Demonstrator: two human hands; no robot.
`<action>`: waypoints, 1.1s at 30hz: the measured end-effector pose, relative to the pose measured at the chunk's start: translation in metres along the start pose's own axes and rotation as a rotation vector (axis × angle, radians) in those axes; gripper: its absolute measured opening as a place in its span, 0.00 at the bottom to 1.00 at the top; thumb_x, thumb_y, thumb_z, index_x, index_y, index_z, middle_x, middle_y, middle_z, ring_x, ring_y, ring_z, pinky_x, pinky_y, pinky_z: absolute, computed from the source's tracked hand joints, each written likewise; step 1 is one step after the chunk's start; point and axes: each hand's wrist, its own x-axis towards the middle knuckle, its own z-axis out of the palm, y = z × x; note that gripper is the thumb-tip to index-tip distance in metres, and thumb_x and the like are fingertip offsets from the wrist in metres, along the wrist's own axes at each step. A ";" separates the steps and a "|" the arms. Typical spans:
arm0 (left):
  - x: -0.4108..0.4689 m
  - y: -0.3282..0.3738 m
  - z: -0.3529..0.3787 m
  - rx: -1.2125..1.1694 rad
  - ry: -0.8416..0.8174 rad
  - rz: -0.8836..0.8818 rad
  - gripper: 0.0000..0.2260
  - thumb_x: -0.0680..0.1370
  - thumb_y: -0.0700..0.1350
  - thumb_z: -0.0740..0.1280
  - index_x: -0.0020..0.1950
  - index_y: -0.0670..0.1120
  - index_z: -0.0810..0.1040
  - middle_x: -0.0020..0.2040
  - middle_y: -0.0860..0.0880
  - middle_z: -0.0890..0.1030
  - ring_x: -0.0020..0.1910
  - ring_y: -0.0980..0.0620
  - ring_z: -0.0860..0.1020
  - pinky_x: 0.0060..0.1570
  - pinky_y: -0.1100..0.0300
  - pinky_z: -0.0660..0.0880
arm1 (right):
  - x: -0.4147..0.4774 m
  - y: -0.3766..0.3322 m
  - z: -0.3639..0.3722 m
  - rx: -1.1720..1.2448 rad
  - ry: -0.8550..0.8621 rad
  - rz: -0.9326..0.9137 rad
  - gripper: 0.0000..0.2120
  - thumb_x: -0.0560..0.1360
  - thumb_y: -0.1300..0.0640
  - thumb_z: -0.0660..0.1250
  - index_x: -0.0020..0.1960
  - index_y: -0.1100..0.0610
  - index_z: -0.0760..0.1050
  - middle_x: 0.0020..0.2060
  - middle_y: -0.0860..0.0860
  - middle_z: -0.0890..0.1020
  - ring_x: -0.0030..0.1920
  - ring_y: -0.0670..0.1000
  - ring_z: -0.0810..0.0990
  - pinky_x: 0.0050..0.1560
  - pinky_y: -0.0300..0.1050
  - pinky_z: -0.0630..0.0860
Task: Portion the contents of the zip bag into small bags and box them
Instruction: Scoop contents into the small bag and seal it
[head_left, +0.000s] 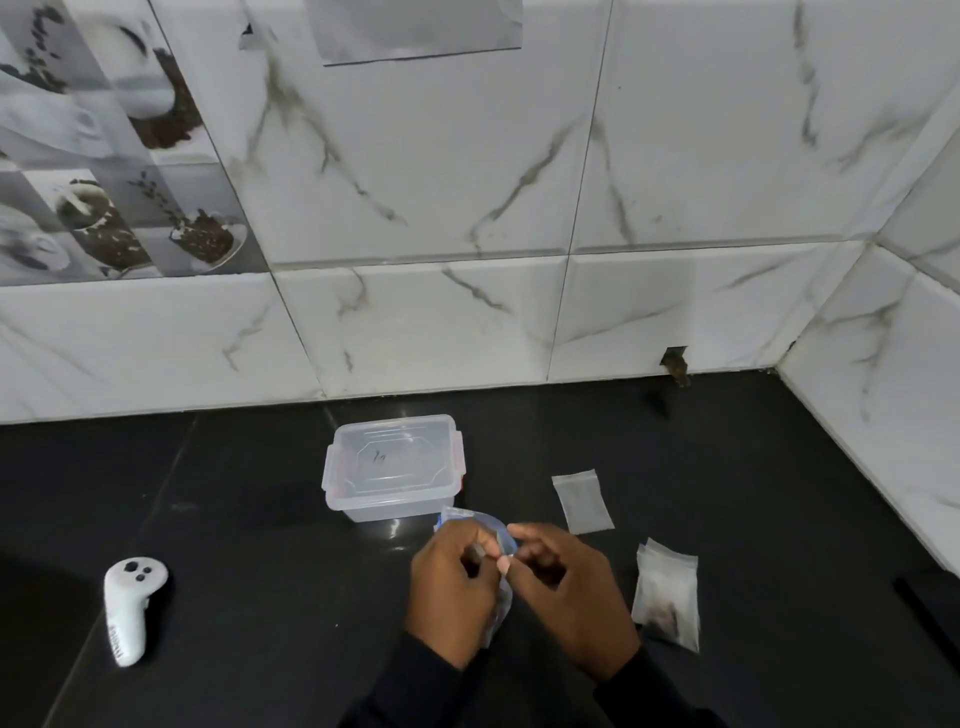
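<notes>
Both hands meet over the black counter in front of me. My left hand grips a clear zip bag with a blue strip at its top; most of the bag is hidden behind the hand. My right hand pinches the bag's top edge with thumb and forefinger. Just behind the hands stands a clear plastic box with its lid on and red clips. An empty small bag lies flat to the right. Nearer me, a small bag with brownish contents lies at the right.
A white hand controller lies on the black counter at the left. Marble-tiled walls close the back and the right side. A thin dark object lies at the far right edge.
</notes>
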 end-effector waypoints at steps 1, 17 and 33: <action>-0.005 -0.009 -0.007 0.027 -0.007 0.035 0.14 0.71 0.30 0.71 0.36 0.49 0.80 0.35 0.56 0.82 0.38 0.61 0.81 0.35 0.74 0.74 | -0.002 -0.004 0.003 -0.010 -0.048 -0.012 0.14 0.73 0.60 0.73 0.56 0.46 0.80 0.40 0.44 0.84 0.43 0.43 0.83 0.44 0.32 0.79; -0.025 -0.107 -0.070 0.268 -0.373 -0.155 0.11 0.70 0.39 0.71 0.39 0.57 0.87 0.45 0.62 0.85 0.47 0.70 0.81 0.53 0.75 0.74 | 0.086 0.023 0.014 -0.375 -0.202 0.173 0.08 0.71 0.44 0.70 0.45 0.45 0.85 0.55 0.43 0.76 0.62 0.46 0.70 0.66 0.49 0.68; -0.007 -0.142 0.002 -0.255 -0.477 -0.636 0.09 0.73 0.30 0.66 0.48 0.35 0.84 0.44 0.39 0.84 0.30 0.51 0.80 0.36 0.61 0.80 | 0.112 0.028 0.059 -0.810 -0.844 0.327 0.08 0.70 0.58 0.65 0.38 0.60 0.81 0.37 0.54 0.82 0.40 0.53 0.80 0.49 0.47 0.80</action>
